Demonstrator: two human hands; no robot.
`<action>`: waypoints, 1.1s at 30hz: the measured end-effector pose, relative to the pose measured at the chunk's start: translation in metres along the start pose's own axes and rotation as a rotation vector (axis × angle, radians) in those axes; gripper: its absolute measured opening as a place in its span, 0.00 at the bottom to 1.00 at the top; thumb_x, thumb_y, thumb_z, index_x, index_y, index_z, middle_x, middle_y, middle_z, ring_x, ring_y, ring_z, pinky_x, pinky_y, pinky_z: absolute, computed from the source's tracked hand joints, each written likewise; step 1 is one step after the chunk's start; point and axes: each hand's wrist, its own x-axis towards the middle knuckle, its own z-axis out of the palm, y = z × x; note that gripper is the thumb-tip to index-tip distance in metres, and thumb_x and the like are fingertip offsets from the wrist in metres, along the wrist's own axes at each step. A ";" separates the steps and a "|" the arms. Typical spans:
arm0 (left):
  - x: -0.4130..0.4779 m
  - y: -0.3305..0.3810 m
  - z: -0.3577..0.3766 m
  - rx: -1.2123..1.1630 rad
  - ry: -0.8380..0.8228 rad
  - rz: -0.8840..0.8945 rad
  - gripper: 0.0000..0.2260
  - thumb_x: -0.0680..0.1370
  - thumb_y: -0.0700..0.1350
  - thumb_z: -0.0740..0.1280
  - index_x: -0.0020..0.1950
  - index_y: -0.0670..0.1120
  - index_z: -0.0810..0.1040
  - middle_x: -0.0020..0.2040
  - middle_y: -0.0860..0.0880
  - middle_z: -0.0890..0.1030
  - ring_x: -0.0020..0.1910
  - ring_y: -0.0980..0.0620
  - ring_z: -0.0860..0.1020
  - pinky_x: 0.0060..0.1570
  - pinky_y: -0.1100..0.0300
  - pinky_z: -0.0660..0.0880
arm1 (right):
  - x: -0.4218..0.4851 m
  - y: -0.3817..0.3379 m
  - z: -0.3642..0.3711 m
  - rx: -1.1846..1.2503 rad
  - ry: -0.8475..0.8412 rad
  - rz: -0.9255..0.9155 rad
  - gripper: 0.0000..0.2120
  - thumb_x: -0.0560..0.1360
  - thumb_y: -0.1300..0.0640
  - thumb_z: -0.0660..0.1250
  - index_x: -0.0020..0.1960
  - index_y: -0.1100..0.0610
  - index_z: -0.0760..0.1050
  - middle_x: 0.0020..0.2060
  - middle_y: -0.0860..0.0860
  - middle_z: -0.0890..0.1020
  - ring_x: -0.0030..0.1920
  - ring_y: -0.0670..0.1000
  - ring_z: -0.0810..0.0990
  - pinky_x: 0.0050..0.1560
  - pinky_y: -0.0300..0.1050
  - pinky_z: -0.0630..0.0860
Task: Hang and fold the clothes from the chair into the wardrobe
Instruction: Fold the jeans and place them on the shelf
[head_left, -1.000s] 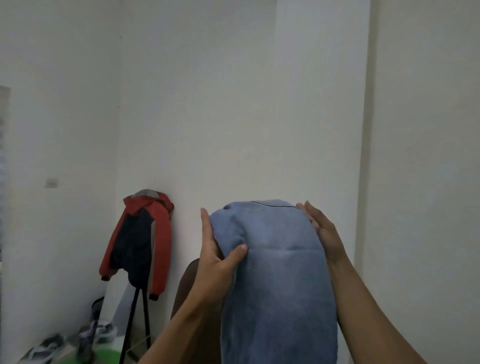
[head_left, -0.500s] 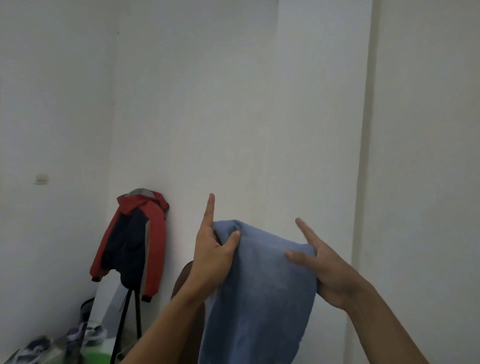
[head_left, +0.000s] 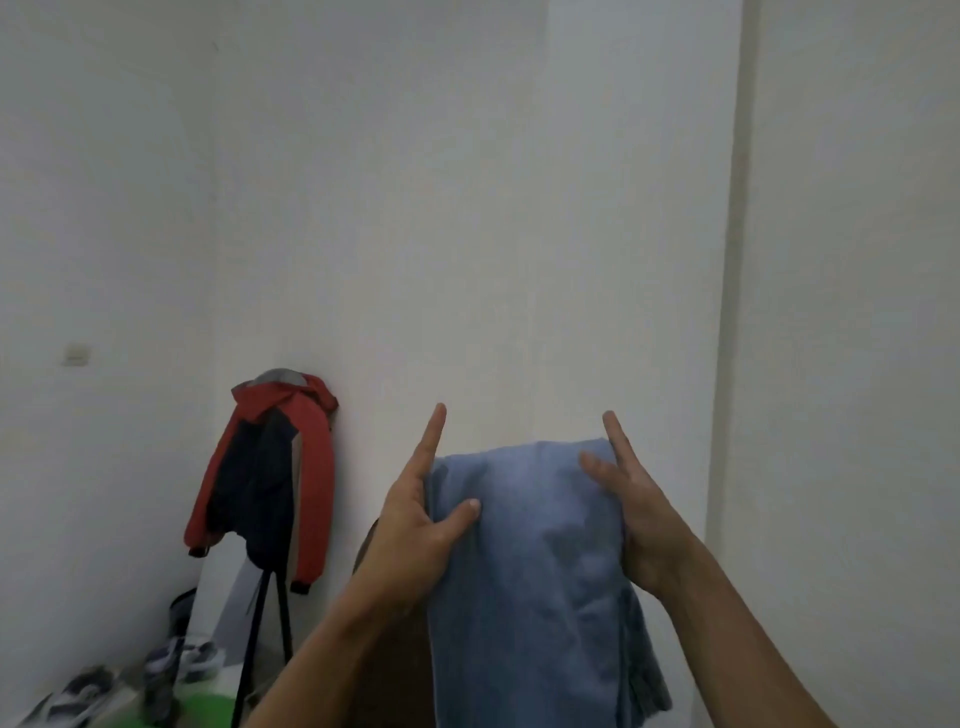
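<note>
Hidden fingers: on both hands only the thumb and one raised finger show; the rest are behind the cloth.
Cut off: the blue garment (head_left: 524, 571) runs out past the bottom edge, so its lower end is not seen, and I cannot tell what kind of garment it is.
Hard to make out: a brown shape (head_left: 397, 665) shows between the left forearm and the cloth, mostly covered. The shoes (head_left: 78, 696) on the floor at lower left are blurred.
Garment's look: faded blue, soft and creased. It is doubled over at the top into a rounded fold, with layered edges hanging at its lower right.
Where it is: held up in the air before a white wall (head_left: 467, 208), between the two hands.
Left hand (head_left: 410, 525): it grips the garment's upper left edge. The thumb is pressed on the front and the forefinger points straight up beside the fold.
Right hand (head_left: 634, 519): it grips the upper right edge the same way, thumb on the front, one finger straight up above the fold.
Off to the left: a red and dark jacket (head_left: 270, 478) hangs on a black stand (head_left: 249, 649) in the corner, well apart from the hands.
</note>
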 end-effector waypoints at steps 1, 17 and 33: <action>0.007 0.002 -0.001 -0.019 0.059 -0.008 0.39 0.78 0.38 0.70 0.76 0.70 0.57 0.48 0.52 0.76 0.44 0.61 0.76 0.53 0.68 0.77 | -0.004 0.003 -0.002 -0.141 -0.080 0.021 0.47 0.70 0.51 0.75 0.78 0.35 0.50 0.68 0.39 0.69 0.56 0.41 0.79 0.47 0.40 0.81; 0.026 -0.019 -0.019 -0.029 -0.048 -0.052 0.45 0.75 0.37 0.74 0.79 0.64 0.51 0.67 0.67 0.67 0.59 0.75 0.72 0.59 0.69 0.71 | 0.012 0.026 0.003 -0.203 0.130 -0.044 0.47 0.71 0.63 0.74 0.80 0.41 0.52 0.55 0.54 0.84 0.55 0.52 0.84 0.59 0.54 0.80; 0.045 -0.026 -0.033 0.077 -0.015 -0.112 0.17 0.80 0.39 0.67 0.62 0.59 0.80 0.61 0.67 0.76 0.64 0.66 0.71 0.56 0.72 0.68 | 0.010 0.030 0.017 -0.594 0.122 -0.186 0.34 0.74 0.58 0.75 0.75 0.44 0.67 0.59 0.40 0.79 0.52 0.37 0.81 0.51 0.30 0.78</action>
